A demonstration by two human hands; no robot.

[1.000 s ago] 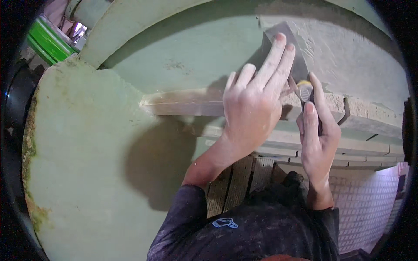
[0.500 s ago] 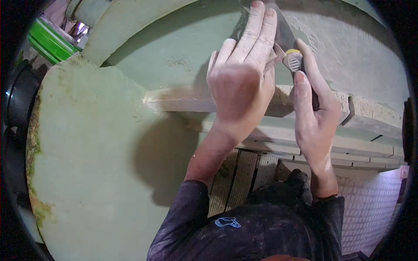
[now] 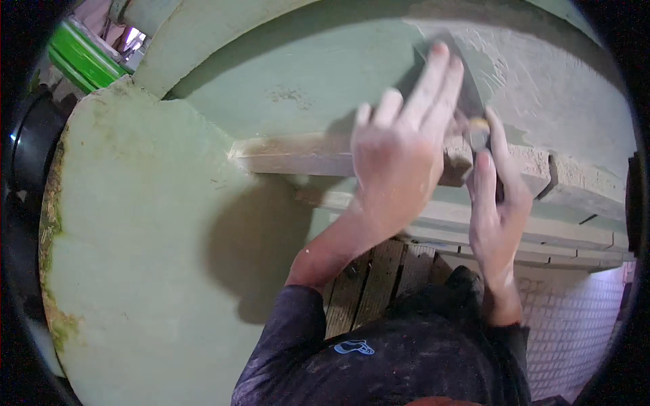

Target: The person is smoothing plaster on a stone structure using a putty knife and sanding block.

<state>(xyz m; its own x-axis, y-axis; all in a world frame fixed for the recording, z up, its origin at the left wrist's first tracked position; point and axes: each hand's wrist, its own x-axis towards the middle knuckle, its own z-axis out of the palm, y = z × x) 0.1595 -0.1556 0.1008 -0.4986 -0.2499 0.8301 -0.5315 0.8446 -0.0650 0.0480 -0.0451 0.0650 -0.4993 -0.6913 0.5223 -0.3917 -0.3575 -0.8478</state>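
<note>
A person looks down at a pale green wall (image 3: 169, 271) with a stone ledge (image 3: 291, 154) jutting from it; the ledge is the landmark here. Its long axis runs left to right across the view, bending slightly with the lens.

The left hand (image 3: 399, 155) lies flat and open over the right part of the ledge, fingers (image 3: 433, 74) stretched up and to the right onto a grey plastered patch (image 3: 542, 74) above the ledge. It grips nothing; the palm presses or rests against the wall.

The right hand (image 3: 497, 203) sits just right of the left one, at the ledge's height, fingers curled closed around a small tool (image 3: 479, 132). Only the tool's rounded yellowish tip shows, above the fingers and just beside the left hand's fingers, touching or nearly touching the lower edge of the grey patch. What kind of tool it is cannot be told.

So the grey patch lies up and away from both hands, above the ledge. The left hand already covers its left edge, and the right hand's tool points up into it from below.

Below the ledge, wooden planks (image 3: 369, 284) and the person's dark sleeves (image 3: 291, 338) show. A green bar (image 3: 81, 61) sits far up-left of the ledge.
</note>
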